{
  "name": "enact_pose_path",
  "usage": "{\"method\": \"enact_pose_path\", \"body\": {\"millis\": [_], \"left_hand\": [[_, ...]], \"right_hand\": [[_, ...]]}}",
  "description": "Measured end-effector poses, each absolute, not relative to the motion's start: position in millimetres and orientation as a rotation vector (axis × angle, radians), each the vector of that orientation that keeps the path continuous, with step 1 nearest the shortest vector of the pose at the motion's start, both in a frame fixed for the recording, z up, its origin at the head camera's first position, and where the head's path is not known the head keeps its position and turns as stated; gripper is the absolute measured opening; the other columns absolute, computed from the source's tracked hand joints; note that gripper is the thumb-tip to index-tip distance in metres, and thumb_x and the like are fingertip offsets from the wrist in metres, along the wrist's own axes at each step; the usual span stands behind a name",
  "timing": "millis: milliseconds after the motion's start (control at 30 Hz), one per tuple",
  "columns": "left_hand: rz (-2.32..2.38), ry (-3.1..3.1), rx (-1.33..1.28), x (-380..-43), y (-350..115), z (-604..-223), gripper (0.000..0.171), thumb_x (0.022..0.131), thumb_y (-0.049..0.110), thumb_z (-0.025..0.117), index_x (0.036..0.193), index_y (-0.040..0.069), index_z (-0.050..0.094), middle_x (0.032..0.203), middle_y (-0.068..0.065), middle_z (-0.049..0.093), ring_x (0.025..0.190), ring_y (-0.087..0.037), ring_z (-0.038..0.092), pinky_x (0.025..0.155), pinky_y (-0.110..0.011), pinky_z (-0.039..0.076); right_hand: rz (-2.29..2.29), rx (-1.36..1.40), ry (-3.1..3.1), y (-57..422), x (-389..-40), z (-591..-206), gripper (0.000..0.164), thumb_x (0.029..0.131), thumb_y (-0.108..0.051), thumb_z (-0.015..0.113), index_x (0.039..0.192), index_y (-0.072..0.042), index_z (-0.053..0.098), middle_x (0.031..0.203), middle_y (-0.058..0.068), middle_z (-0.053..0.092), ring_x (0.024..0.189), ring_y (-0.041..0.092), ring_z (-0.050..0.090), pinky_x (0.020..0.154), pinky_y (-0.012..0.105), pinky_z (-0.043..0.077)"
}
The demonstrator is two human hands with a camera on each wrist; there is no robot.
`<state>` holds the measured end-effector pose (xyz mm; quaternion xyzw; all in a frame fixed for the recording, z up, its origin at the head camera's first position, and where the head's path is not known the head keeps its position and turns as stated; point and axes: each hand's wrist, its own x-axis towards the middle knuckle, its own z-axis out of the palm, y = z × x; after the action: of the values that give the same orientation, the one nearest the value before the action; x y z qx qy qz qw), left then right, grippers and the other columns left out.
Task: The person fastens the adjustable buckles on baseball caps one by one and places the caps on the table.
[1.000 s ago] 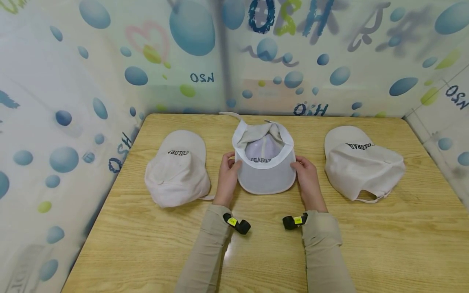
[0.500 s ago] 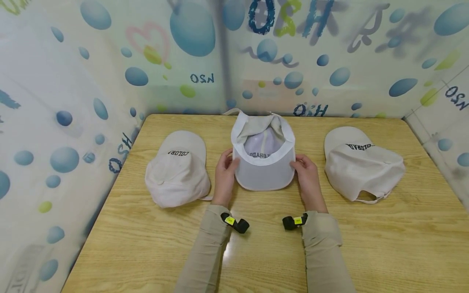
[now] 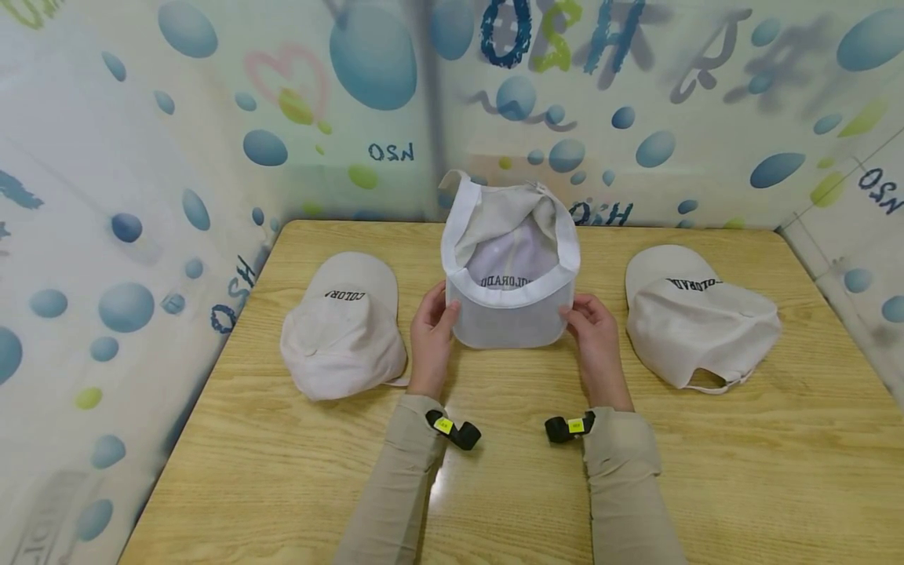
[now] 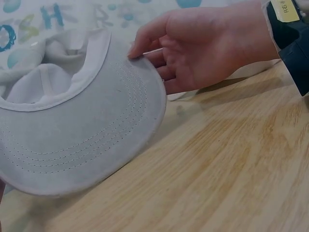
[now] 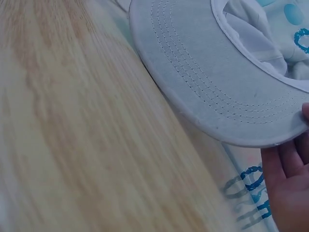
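Note:
Both hands hold a pale cap (image 3: 508,297) raised over the middle of the wooden table, its underside and inner band facing me. My left hand (image 3: 431,337) pinches the left side of the brim, thumb on the near face. On the opposite side my right hand (image 3: 595,341) grips the brim the same way. In the left wrist view, the right hand (image 4: 198,46) holds the corner of the cap's stitched brim (image 4: 82,130). The right wrist view shows fingers of the right hand (image 5: 289,188) behind the brim (image 5: 207,82). Lettering reading COLORADO shows through inside the crown.
A similar cap (image 3: 342,329) lies on the left of the table (image 3: 282,471), and another cap (image 3: 699,314) on the right, both brim away from me. A printed wall (image 3: 466,94) stands behind the table's far edge. A black wrist camera (image 3: 466,435) sits on the left cuff.
The middle cap has been lifted and tilted up, its open back rising past the table's far edge. Both hands keep their hold on the brim. The side caps have not moved.

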<state>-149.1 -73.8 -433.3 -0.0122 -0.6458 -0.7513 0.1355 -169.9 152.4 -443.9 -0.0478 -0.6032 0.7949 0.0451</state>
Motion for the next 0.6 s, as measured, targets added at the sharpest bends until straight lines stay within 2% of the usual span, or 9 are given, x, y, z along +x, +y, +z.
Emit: {"method": "enact_pose_path", "body": {"millis": [400,600], "left_hand": [[-2.150,-1.835,-0.078,-146.4,-73.8,-430.4,0.029,0.090,0.011,0.053,0.119,0.010,0.050,0.110,-0.008,0.053,0.100,-0.020,0.050,0.085,-0.032,0.041],[-2.182,-1.774,-0.107,-151.3,-71.7,-433.8,0.029,0.086,0.016,0.060,0.111,0.010,0.047,0.108,-0.007,0.050,0.098,-0.019,0.050,0.083,-0.031,0.040]], "right_hand": [[2.437,-0.100,-1.797,151.9,-168.6,-443.8,0.011,0.081,-0.007,0.065,0.089,-0.004,0.058,0.090,0.005,0.061,0.090,0.017,0.054,0.077,0.026,0.045],[2.468,-0.071,-1.738,152.8,-169.6,-445.7,0.008,0.081,-0.002,0.063,0.087,-0.003,0.057,0.085,0.004,0.061,0.083,0.016,0.055,0.075,0.026,0.045]]}}
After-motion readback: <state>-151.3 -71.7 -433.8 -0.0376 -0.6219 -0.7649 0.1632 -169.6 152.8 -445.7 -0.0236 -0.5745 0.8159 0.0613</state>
